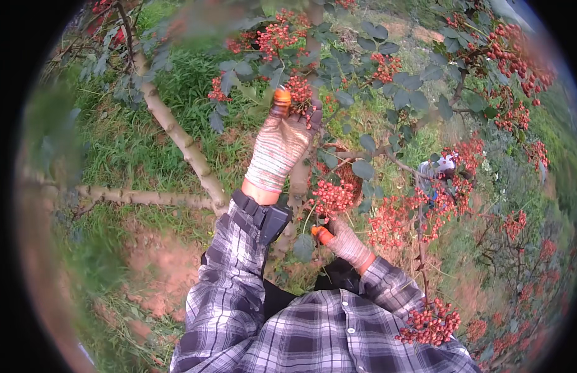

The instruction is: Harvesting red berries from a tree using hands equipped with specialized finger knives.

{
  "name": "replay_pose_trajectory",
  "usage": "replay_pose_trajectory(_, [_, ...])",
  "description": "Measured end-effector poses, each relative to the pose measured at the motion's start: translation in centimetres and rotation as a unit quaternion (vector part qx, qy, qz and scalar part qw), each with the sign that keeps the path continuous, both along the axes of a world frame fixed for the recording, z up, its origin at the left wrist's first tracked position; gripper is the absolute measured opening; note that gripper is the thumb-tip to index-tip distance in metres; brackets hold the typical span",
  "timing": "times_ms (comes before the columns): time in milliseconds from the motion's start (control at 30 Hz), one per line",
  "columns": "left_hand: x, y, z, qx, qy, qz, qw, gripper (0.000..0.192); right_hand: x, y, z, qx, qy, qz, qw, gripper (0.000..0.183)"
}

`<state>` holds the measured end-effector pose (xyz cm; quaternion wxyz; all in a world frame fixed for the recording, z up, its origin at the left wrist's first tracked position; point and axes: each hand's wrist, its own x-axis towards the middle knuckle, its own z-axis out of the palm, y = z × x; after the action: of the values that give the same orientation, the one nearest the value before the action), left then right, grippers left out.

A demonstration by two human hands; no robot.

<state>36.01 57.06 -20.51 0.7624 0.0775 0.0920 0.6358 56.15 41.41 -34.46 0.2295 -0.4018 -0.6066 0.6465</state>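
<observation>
My left hand (281, 142), in a striped, stained knit glove, is raised palm up among the branches. Its fingers curl behind a red Sichuan pepper berry cluster (298, 91), which sits between them and the thumb. An orange thumb sleeve (282, 98) caps that thumb. Lower and to the right is my gloved right hand (348, 245), its thumb in another orange sleeve (322, 235). The right fingertips reach under a second berry cluster (335, 198) that partly hides them. Whether they grip its stem cannot be seen.
A thick thorny branch (176, 135) slants across the left, meeting a horizontal limb (144, 196). A thin thorny stem (421, 238) hangs before my right forearm, above a low berry cluster (430, 321). Another person (437, 168) is partly hidden behind berries. Grass (125, 149) covers the slope.
</observation>
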Motion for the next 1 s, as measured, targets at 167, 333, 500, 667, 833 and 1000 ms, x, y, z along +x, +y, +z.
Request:
replay_pose_trajectory(167, [0.8, 2.3, 1.7, -0.092, -0.134, 0.004, 0.987, 0.024, 0.0, 0.0, 0.8, -0.017, 0.024, -0.019, 0.999, 0.031])
replay_pose_trajectory(333, [0.3, 3.1, -0.3, -0.163, -0.134, 0.032, 0.977, 0.019, 0.3, 0.3, 1.8, -0.035, -0.024, -0.001, 0.999, 0.039])
replay_pose_trajectory(500, [-1.0, 3.2, -5.2, -0.079, 0.026, 0.052, 0.995, 0.022, 0.4, 0.5, 1.9, -0.081, -0.033, 0.013, 0.996, 0.077])
replay_pose_trajectory(667, [-2.2, 2.1, -8.6, 0.187, 0.714, 0.246, 0.628, 0.021, -0.2, 0.2, 2.2, -0.083, 0.001, 0.011, 0.996, 0.078])
replay_pose_trajectory(833, [1.1, 0.5, -0.3, -0.052, 0.716, 0.107, 0.688, 0.020, 0.5, 0.3, 1.3, -0.028, -0.019, -0.007, 0.999, 0.044])
replay_pose_trajectory(1000, [-1.7, 2.3, -4.2, -0.112, 0.729, 0.097, 0.668, 0.024, 0.0, 0.3, 1.0, 0.009, -0.013, -0.002, 1.000, 0.038])
